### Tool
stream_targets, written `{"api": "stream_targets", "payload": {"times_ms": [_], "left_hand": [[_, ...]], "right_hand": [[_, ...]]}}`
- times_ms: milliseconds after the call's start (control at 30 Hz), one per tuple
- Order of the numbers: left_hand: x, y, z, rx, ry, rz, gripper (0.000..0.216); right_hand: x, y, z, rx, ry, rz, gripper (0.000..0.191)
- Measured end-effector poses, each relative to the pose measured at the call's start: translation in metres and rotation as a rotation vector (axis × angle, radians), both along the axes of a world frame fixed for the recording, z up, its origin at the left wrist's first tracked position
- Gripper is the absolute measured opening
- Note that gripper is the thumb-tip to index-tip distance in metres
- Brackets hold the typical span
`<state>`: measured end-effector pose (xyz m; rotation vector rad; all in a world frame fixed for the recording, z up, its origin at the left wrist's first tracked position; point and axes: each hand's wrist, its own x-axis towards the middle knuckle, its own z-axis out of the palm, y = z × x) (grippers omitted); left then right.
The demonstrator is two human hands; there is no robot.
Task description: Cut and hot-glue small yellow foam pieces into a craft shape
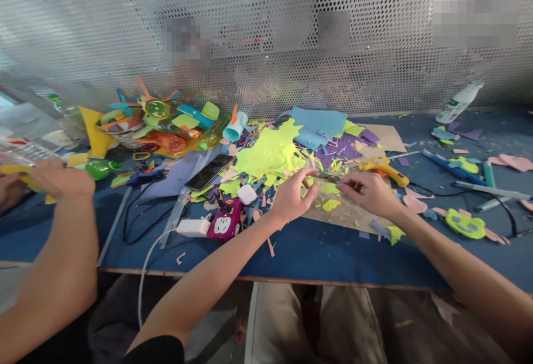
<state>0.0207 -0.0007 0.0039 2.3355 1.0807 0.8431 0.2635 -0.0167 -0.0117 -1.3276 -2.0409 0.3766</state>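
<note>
While pinching a yellow-green foam piece (318, 185) between thumb and fingertips, left hand (293, 196) over a brown cardboard sheet (345, 217) mid-table. Right hand (368, 193) just right of it, fingers curled around small scissors (333, 177) (mostly hidden). Farther off, a yellow glue gun (385, 168); far left, a co-worker's hand (62, 179) among scraps on the blue table (316, 255).

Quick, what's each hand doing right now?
Left hand: fingers pinched on a yellow-green foam scrap.
Right hand: fingers curled shut by small scissors; whether it grips them cannot be told.
</note>
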Motion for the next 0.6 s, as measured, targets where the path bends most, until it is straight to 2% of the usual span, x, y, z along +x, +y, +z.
{"api": "stream_targets", "payload": {"times_ms": [200,333,433,600], "left_hand": [[0.005,-0.004,-0.001,0.236,0.133,-0.149,0.039],[0.004,-0.007,0.000,0.209,0.120,-0.194,0.033],[0.003,-0.010,0.002,0.157,0.090,-0.178,0.032],[0.006,-0.013,-0.002,0.218,0.133,-0.153,0.038]], "right_hand": [[-0.007,-0.006,-0.001,0.082,-0.011,0.057,0.031],[-0.010,-0.010,0.001,0.152,0.047,0.087,0.027],[-0.011,-0.013,0.003,0.168,0.092,0.063,0.025],[-0.017,-0.016,0.003,0.188,0.045,0.096,0.023]]}}
